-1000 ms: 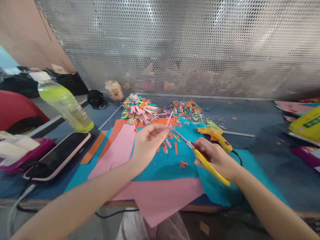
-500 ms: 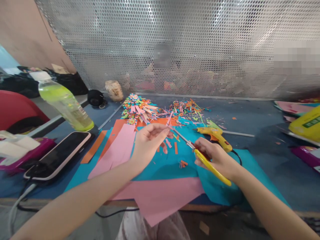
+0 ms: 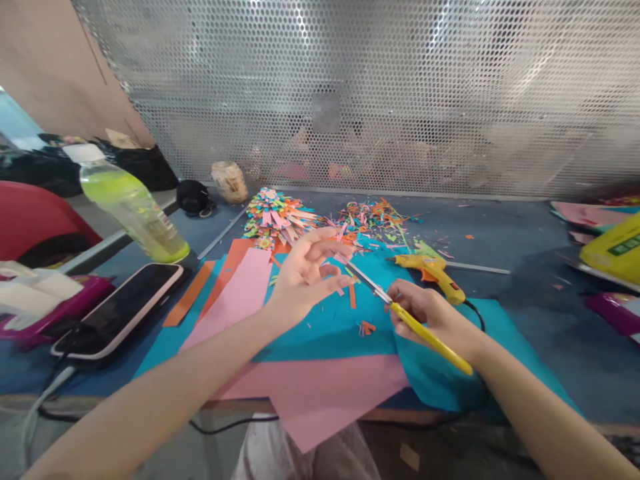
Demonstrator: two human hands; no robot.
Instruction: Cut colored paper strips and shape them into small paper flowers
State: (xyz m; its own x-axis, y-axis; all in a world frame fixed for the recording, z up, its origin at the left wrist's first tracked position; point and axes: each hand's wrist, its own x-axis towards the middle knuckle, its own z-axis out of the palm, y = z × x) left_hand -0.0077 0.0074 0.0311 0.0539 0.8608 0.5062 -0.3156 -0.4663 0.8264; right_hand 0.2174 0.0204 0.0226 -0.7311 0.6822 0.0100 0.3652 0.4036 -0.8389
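My left hand point(image 3: 313, 270) is raised over the blue paper point(image 3: 325, 340), its thumb spread away from the curled fingers. A narrow pink paper strip point(image 3: 343, 231) shows at those fingertips, which seem to keep hold of it; the fingers partly hide it. My right hand point(image 3: 420, 313) grips scissors with yellow handles point(image 3: 433, 343). Their blades point up and left, nearly closed, with the tip close to the strip and the left fingertips. Small orange paper bits point(image 3: 367, 327) lie on the blue paper below. Close behind my right hand lies a yellow glue gun point(image 3: 433, 270).
A fringed paper piece point(image 3: 275, 217) and a heap of paper scraps point(image 3: 375, 217) lie toward the perforated metal panel point(image 3: 450, 133). Pink sheets point(image 3: 320, 387) overhang the table's front edge. At left are a phone point(image 3: 120, 310) and a drink bottle point(image 3: 133, 210).
My left thumb has parted from the fingers and dropped lower, and the hand has turned slightly. The scissors have shifted slightly down and right at the handles.
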